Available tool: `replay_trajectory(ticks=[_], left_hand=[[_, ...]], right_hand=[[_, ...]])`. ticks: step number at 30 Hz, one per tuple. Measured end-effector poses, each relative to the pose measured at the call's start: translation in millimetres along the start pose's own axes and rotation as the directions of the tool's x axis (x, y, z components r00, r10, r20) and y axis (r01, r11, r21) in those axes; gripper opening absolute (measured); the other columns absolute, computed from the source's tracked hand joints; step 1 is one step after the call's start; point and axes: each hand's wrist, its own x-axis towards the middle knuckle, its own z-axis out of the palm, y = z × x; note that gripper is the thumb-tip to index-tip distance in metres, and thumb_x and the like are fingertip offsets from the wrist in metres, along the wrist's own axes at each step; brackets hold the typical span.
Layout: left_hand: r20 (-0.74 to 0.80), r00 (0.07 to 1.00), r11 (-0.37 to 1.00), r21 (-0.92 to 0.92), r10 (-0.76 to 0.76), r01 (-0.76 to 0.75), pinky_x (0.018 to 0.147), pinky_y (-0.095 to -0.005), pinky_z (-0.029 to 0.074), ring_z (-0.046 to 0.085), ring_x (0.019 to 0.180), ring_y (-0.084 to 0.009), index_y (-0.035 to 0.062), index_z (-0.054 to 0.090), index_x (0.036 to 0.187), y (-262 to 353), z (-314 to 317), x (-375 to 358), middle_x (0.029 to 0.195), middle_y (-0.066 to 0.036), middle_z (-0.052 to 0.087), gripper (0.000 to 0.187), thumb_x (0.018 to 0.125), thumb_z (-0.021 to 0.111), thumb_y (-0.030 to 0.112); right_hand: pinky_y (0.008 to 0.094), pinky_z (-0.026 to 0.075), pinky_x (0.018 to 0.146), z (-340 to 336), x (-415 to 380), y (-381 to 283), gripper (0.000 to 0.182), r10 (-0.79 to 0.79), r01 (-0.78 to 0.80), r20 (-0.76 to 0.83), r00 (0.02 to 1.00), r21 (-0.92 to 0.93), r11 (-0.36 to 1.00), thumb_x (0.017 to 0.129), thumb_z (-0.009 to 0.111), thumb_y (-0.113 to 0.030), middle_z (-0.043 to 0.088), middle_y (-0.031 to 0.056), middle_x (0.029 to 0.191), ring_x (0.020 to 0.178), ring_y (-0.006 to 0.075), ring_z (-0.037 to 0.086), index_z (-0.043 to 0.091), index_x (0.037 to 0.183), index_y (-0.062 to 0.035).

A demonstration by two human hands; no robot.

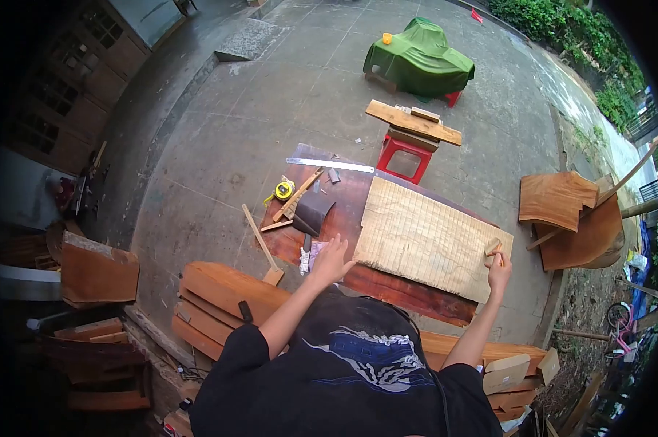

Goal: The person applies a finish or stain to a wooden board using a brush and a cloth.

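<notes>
A pale wooden board [427, 229] marked with many parallel lines lies on a dark reddish-brown wooden top [387, 288]. My right hand [498, 271] is closed around a small wooden block [492, 247], which rests on the board near its right end. At the board's near left corner, my left hand [330, 261] has its fingers spread and holds nothing; its fingertips are at or beside the board's edge. Just beyond that hand stands a curled dark brown sheet [314, 213]. A hammer-like tool with a white-wrapped handle [304, 261] lies left of my left hand.
A steel ruler [331, 165], a yellow tape measure [282, 191] and wood strips [258, 237] lie around the top's left end. Behind is a red stool [405, 157] bearing planks. Shaped wooden slabs [558, 198] stand at right; more timber [227, 288] lies near my body.
</notes>
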Motion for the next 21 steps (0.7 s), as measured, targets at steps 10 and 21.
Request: replay_trajectory(ticks=[10, 21], left_hand=[[0.013, 0.999, 0.999, 0.005, -0.036, 0.036, 0.127, -0.0608, 0.028, 0.025, 0.158, -0.052, -0.0041, 0.037, 0.161, 7, 21, -18, 0.168, -0.037, 0.026, 0.088, 0.093, 0.077, 0.035], [0.027, 0.999, 0.995, 0.089, -0.045, 0.042, 0.127, -0.0613, 0.026, 0.02, 0.16, -0.0519, -0.0028, 0.034, 0.163, 8, 32, -21, 0.172, -0.035, 0.019, 0.093, 0.092, 0.079, 0.038]], right_hand=[[0.0379, 0.059, 0.061, 43, -30, -56, 0.029, -0.003, -0.013, -0.13, 0.992, -0.127, 0.992, 0.107, 0.06, -0.022, 0.078, 0.0186, 0.093, 0.063, 0.0258, 0.076, 0.076, 0.119, -0.0017], [0.0354, 0.059, 0.059, 42, -14, -33, 0.029, -0.07, 0.05, -0.14, 0.988, -0.139, 0.989, 0.104, 0.065, -0.026, 0.078, 0.0157, 0.09, 0.06, 0.0231, 0.075, 0.078, 0.116, -0.0017]])
